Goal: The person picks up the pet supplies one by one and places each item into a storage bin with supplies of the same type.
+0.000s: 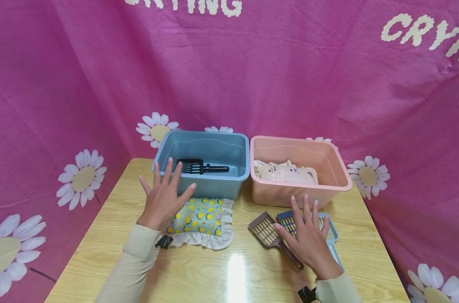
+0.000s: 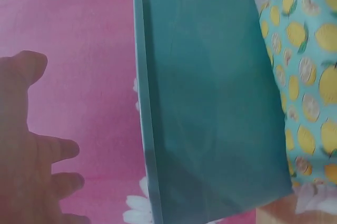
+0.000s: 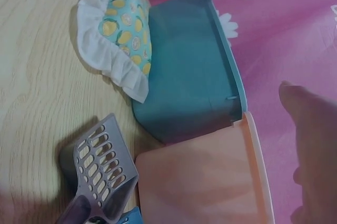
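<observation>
My left hand (image 1: 164,203) hovers with spread fingers over the near left side of the blue bin (image 1: 210,185), holding nothing. Inside that bin lies a black litter scoop (image 1: 203,167). Just below the hand, a lemon-print cushion (image 1: 199,216) with a white ruffle leans against the bin's front. My right hand (image 1: 309,240), fingers spread and nothing in it, is above a brown litter scoop (image 1: 266,229), a dark blue scoop (image 1: 287,220) and a light blue scoop (image 1: 332,235). The hand partly hides the two blue ones.
To the right of the blue bin stands a pink bin (image 1: 297,193), holding cream-coloured cushions (image 1: 288,173) with small animal faces. Both bins sit at the back of the wooden table (image 1: 199,273). A magenta flowered cloth (image 1: 271,84) hangs behind and beside it.
</observation>
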